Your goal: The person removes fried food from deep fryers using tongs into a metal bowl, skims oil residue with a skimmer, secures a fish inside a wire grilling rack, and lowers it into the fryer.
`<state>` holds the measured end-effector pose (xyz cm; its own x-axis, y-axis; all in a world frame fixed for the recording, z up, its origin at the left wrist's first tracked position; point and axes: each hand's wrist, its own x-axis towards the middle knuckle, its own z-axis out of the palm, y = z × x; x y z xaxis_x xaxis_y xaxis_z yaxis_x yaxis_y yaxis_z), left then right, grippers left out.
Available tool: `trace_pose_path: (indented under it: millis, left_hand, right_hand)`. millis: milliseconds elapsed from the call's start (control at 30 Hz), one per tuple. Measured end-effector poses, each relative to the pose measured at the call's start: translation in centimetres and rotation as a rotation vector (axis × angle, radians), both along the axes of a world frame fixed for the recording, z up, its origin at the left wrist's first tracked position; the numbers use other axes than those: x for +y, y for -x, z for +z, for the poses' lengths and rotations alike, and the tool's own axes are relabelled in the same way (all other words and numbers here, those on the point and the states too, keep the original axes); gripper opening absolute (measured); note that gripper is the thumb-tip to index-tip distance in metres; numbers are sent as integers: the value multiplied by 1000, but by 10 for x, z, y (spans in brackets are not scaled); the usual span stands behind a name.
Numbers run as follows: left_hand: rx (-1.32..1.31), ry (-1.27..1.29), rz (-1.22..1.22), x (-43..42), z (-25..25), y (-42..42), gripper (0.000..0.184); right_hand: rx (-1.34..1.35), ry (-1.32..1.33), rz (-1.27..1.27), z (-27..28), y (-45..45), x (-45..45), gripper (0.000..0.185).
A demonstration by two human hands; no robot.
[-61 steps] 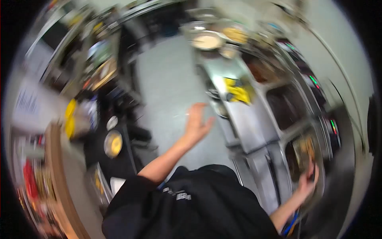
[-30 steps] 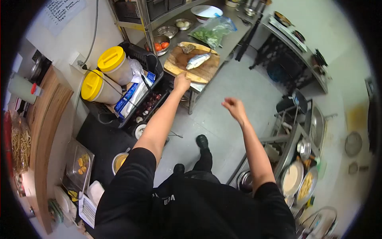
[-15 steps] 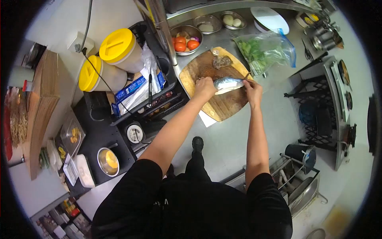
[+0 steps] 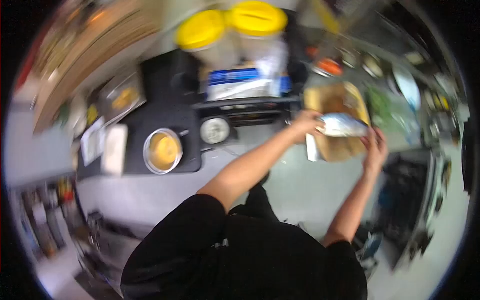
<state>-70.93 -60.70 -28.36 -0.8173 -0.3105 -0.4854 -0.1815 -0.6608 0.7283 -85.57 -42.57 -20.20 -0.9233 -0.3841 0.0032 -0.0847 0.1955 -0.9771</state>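
Note:
A silvery fish point(image 4: 344, 125) stretches between my two hands over a wooden cutting board point(image 4: 340, 150). At its left end my left hand point(image 4: 306, 124) is closed on it. My right hand point(image 4: 375, 145) grips the opposite end, with the fingers curled and blurred by motion. Dark reddish smears and a dark lump, too blurred to name, show on the far part of the board. Beside the board on the right is a plastic bag of green leaves point(image 4: 382, 107).
Two tubs with yellow lids point(image 4: 257, 19) and a blue box point(image 4: 235, 77) stand on the left rack. A metal bowl point(image 4: 147, 150) with yellow contents rests on the black counter point(image 4: 185, 160). Tomatoes point(image 4: 328, 67) and a white bowl point(image 4: 406, 87) are behind the board.
My view has swung left, so the board and hands appear farther right and blurred. The fish now looks raised off the board, still held at both ends.

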Motion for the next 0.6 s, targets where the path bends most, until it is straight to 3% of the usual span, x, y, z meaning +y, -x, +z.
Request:
trace_pose_path:
  millis: [133,233,367,467,600]
  left_hand:
    - [246,198,192,-40,46,-154,47]
    - [219,259,251,-74,73,-301,38]
    - [242,-51,274,-109,87,-523,31]
    - [343,-238,430,-119,79,-663,39]
    - [373,-210,700,-124,69,-809,46]
  right_hand:
    - [28,81,375,36,-110,-51,41]
    - [-45,156,656,52,-217,-112,38]
    - [-328,250,1010,53,-375,-188,27]
    - [-468,270,1229,54,-500,-248,27]
    - [-604,266,1518,51,-652,-319,32]
